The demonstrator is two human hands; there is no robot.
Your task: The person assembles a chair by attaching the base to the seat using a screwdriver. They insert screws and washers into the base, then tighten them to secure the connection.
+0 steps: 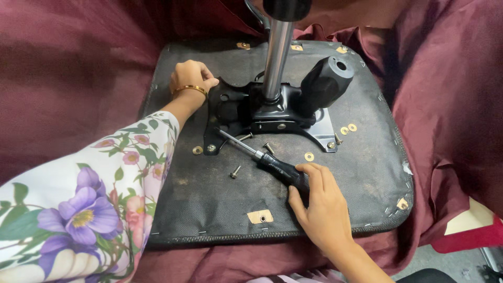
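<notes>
Right hand (320, 207) has its fingers (314, 172) wrapped round the black handle of a black-handled, steel-shafted screwdriver (262, 157), whose tip lies at the front left corner of the black metal chair mechanism plate (272, 112) on the upturned black fabric seat base (209, 199). Left hand (191, 78) rests loosely curled on the plate's left edge, grasping nothing. Risk: the slanted shaft could slip off a screw head, and the loose screw (235, 171) and brass washers (348, 128) nearby could roll away.

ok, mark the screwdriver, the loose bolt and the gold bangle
screwdriver (283, 170): head view, on its black handle.
loose bolt (235, 171): head view, mid-shaft, on the seat underside.
gold bangle (189, 89): head view, top of the band.
</notes>
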